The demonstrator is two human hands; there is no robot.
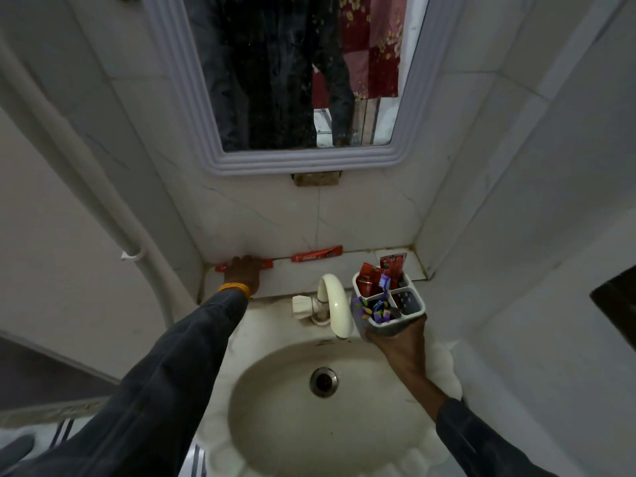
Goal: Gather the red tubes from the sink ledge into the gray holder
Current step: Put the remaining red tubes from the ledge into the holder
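1. Head view, far left: your left hand (243, 273) lies palm-down over a red tube (266, 264) at the left end of the sink ledge (299, 280), against the back wall. Its fingers are laid flat over the tube's middle; you cannot tell whether they have closed round it. Both ends of the tube stick out from under the hand. An orange band (234, 288) sits at that wrist, above the dark sleeve (165, 383).
2. A second red tube (316, 254) lies flat along the ledge's back edge, just right of the first and apart from your hand.
3. The cream tap (333, 304) arches from the ledge's front edge over the basin (275, 425), with the drain (324, 381) below it.
4. Your right hand (399, 342) grips the gray holder (409, 302) from beneath, fingers wrapped round its base, lifted over the basin's right rim beside the tap.
5. Red tubes in the holder (368, 278) stand in its rear compartments; a purple toothbrush (381, 294) leans across the front left one.
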